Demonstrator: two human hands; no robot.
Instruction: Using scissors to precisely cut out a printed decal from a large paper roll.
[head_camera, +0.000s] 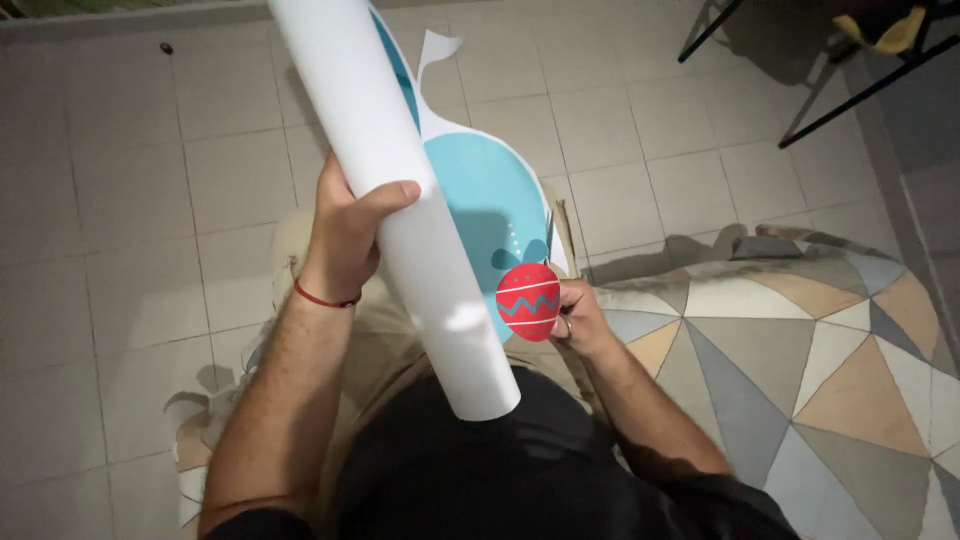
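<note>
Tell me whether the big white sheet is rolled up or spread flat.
Rolled up: the white sheet forms a tube, its round open end showing, with the left hand wrapped around it.

Seen from above, the left hand (345, 225) wraps a rolled white paper tube (400, 200) in a firm grip, thumb across its front, a red cord bracelet (322, 297) at the wrist. The tube runs diagonally from upper left to lower centre. The right hand (578, 315) pinches a red round cut-out with zigzag stripes (528, 300), joined to a teal whale-shaped paper figure (485, 190) behind the tube. Below lie a pale tiled floor (120, 200) and a geometric patterned rug (800, 340).
</note>
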